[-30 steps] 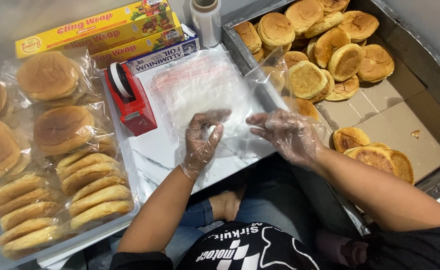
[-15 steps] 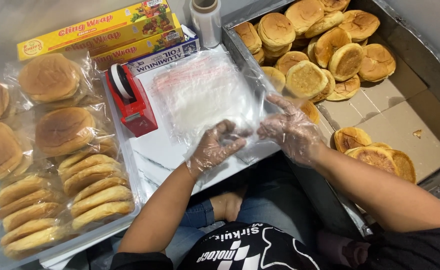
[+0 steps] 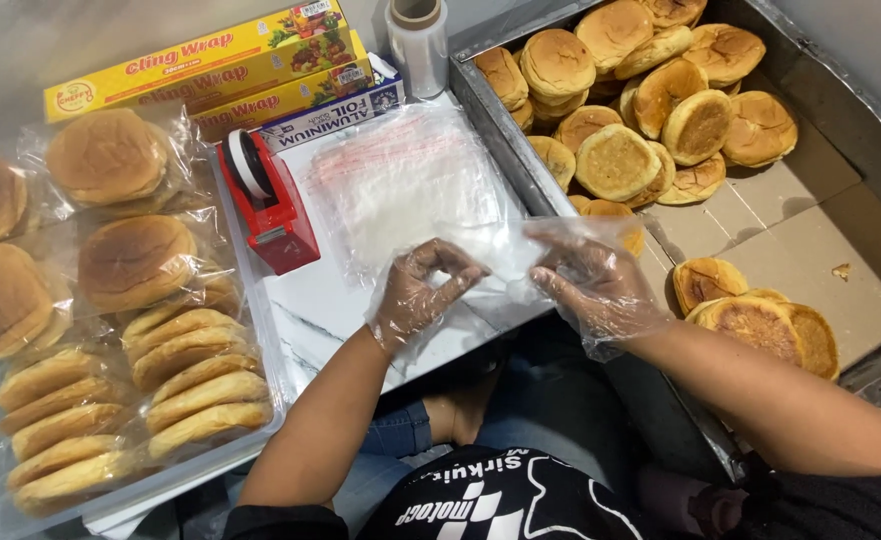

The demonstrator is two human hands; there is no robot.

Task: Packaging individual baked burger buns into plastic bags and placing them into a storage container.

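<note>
Over the white board, left hand (image 3: pixel 422 290) and right hand (image 3: pixel 588 285) pinching clear bag (image 3: pixel 505 250), grips closed

One thin clear plastic bag (image 3: pixel 505 250), see-through and empty, held up flat between two gloved hands, just above the stack of clear bags (image 3: pixel 400 185) lying on the white tabletop

A white marbled tabletop (image 3: pixel 320 310) is catching soft light, a grey wall (image 3: pixel 20 50) is running behind it, and brown cardboard (image 3: pixel 810 250) is lining a metal tray (image 3: pixel 505 130).
</note>
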